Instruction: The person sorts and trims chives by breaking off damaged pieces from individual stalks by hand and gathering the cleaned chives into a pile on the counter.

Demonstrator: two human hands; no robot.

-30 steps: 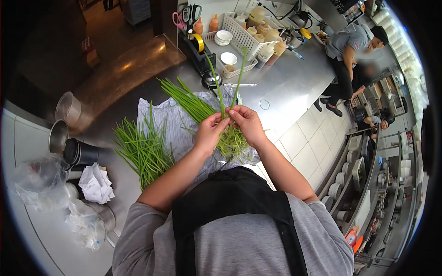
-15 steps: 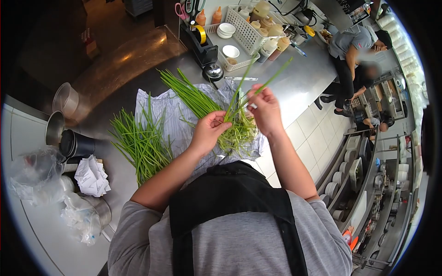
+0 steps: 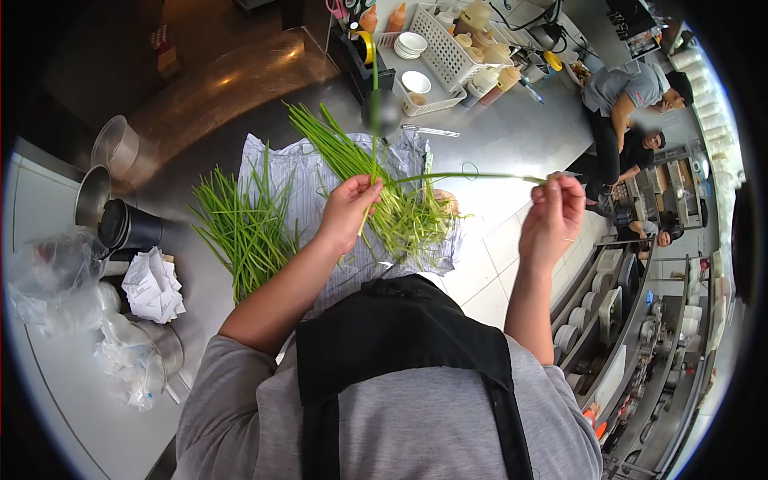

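left grip (image 3: 350, 210) pinches a green stalk (image 3: 374, 154) while right grip (image 3: 550, 218), held out wide, pinches a long strand (image 3: 468, 175).

My feed comes through fisheye, corners black, lines bowing toward the edges; white glare washes the steel counter (image 3: 512, 136) on the right, while the upper left sits dim, warm glints on a brownish surface (image 3: 248, 72)

Small white bowls (image 3: 410, 45) sit in a tray (image 3: 440, 105) beside a perforated basket (image 3: 438, 53) of bottles (image 3: 497, 54).
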